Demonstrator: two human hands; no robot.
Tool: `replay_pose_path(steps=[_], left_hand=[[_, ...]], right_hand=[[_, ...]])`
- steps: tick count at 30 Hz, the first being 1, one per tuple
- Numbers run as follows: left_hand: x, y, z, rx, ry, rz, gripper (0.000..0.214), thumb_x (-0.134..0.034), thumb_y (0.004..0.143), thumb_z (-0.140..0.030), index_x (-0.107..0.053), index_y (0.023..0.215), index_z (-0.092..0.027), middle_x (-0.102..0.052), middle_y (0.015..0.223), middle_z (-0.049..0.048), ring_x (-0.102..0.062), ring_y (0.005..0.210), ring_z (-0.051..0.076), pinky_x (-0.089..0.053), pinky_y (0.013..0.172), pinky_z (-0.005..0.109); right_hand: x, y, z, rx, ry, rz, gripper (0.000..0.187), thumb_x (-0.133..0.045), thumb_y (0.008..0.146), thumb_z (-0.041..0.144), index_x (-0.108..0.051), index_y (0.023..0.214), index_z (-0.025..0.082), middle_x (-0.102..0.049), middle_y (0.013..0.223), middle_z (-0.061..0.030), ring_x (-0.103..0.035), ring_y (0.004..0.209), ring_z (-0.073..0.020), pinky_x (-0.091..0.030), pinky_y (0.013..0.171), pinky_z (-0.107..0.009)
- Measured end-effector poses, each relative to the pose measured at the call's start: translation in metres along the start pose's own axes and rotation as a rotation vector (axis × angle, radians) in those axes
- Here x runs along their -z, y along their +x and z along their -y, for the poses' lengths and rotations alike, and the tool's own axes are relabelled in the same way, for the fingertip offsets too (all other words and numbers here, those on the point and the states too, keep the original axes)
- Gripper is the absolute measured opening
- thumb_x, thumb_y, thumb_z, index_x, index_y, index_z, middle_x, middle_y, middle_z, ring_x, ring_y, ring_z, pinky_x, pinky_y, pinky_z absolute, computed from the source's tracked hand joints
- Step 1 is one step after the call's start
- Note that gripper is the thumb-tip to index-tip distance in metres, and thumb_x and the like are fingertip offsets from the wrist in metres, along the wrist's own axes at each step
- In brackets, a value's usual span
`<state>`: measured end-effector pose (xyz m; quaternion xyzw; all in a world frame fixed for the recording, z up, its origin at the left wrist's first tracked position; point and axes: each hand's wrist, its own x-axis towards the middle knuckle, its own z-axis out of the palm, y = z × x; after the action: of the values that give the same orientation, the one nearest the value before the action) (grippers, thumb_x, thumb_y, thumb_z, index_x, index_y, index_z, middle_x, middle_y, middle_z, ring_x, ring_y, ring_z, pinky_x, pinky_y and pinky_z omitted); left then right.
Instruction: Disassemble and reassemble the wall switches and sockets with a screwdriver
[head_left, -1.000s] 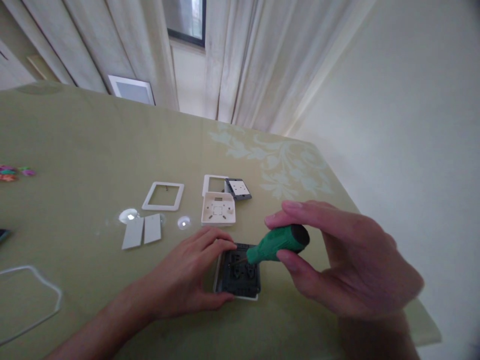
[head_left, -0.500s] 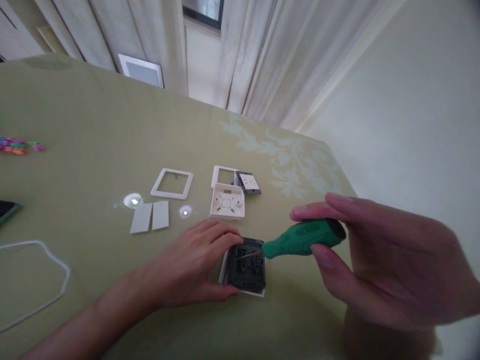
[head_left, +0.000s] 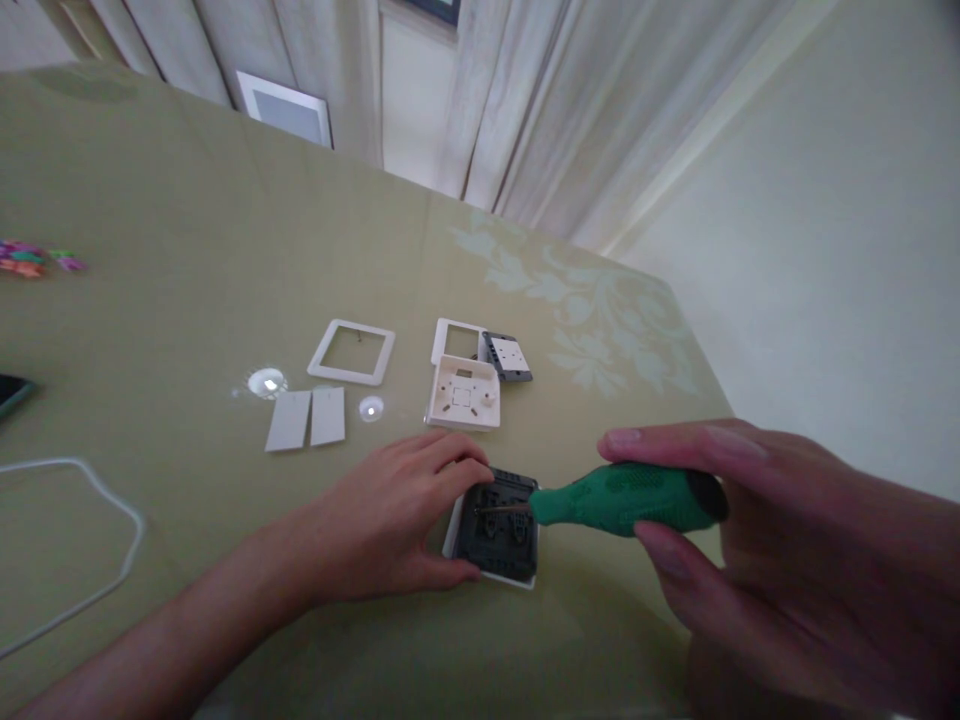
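Note:
My right hand (head_left: 757, 530) is closed on the handle of a green screwdriver (head_left: 622, 497), thumb below and fingers above. The screwdriver's thin shaft points left, and its tip meets the left part of a dark grey switch module (head_left: 499, 550). That module sits on a white back box, of which only a rim (head_left: 517, 580) shows beneath it. My left hand (head_left: 397, 525) grips the module and box from the left, fingers at the top edge and thumb at the bottom. Whether a screw lies under the tip is too small to tell.
Beyond my left hand lie a white open box (head_left: 463, 395), a socket module (head_left: 510, 357), a white frame (head_left: 351, 352) and two white plates (head_left: 288, 422). A white cable (head_left: 112, 495), a dark phone-like object (head_left: 11, 392) and colourful small pieces (head_left: 26, 258) are at left.
The view has tilted down slightly. My right hand and the screwdriver handle sit a little farther right and lower, while the tip stays on the module. My left hand keeps its grip.

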<state>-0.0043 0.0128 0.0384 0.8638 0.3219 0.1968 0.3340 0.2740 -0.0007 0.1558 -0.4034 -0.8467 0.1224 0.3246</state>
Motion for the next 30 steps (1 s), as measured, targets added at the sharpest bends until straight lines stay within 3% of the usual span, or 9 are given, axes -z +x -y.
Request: replay_pose_path(steps=[8, 15, 21, 25, 30], left_hand=[[0.0, -0.001, 0.003, -0.008, -0.058, -0.029, 0.058, -0.092, 0.085, -0.038, -0.066, 0.136, -0.026, -0.07, 0.139, 0.0115, -0.069, 0.127, 0.034, -0.059, 0.108, 0.05], [0.001, 0.0, 0.005, -0.004, -0.069, -0.015, 0.06, -0.093, 0.085, -0.039, -0.065, 0.136, -0.025, -0.07, 0.14, 0.0117, -0.068, 0.129, 0.035, -0.057, 0.111, 0.052], [0.002, 0.001, 0.007, -0.028, -0.079, 0.024, 0.064, -0.094, 0.085, -0.043, -0.064, 0.138, -0.024, -0.07, 0.142, 0.0119, -0.068, 0.13, 0.035, -0.057, 0.111, 0.054], [0.003, 0.002, 0.008, -0.013, -0.072, 0.035, 0.062, -0.094, 0.085, -0.041, -0.065, 0.136, -0.023, -0.07, 0.143, 0.0121, -0.068, 0.131, 0.035, -0.057, 0.113, 0.054], [0.004, 0.0, 0.009, -0.03, -0.05, 0.043, 0.059, -0.093, 0.086, -0.043, -0.066, 0.136, -0.023, -0.07, 0.143, 0.0115, -0.068, 0.132, 0.035, -0.056, 0.113, 0.054]], right_hand=[[-0.005, 0.0, 0.0, -0.043, -0.021, -0.077, 0.035, -0.071, 0.102, 0.042, -0.079, 0.13, 0.023, -0.082, 0.104, -0.013, -0.083, 0.089, -0.0254, -0.074, 0.087, -0.034], [0.021, 0.02, -0.003, 0.12, -0.046, 0.216, 0.054, -0.088, 0.086, 0.022, -0.076, 0.139, 0.023, -0.085, 0.106, -0.0096, -0.084, 0.08, -0.024, -0.075, 0.077, -0.03], [-0.004, 0.005, 0.008, 0.025, -0.096, -0.036, 0.028, -0.072, 0.101, 0.035, -0.079, 0.125, 0.022, -0.083, 0.097, -0.0089, -0.084, 0.085, -0.0235, -0.075, 0.084, -0.032], [-0.013, -0.002, 0.012, 0.025, -0.066, -0.032, 0.026, -0.073, 0.103, 0.035, -0.079, 0.124, 0.02, -0.083, 0.098, -0.0077, -0.083, 0.087, -0.0214, -0.073, 0.088, -0.029], [0.002, 0.006, 0.02, 0.17, -0.076, -0.044, 0.018, -0.081, 0.099, 0.023, -0.081, 0.117, 0.022, -0.086, 0.115, -0.0057, -0.085, 0.095, -0.0199, -0.073, 0.091, -0.023]])
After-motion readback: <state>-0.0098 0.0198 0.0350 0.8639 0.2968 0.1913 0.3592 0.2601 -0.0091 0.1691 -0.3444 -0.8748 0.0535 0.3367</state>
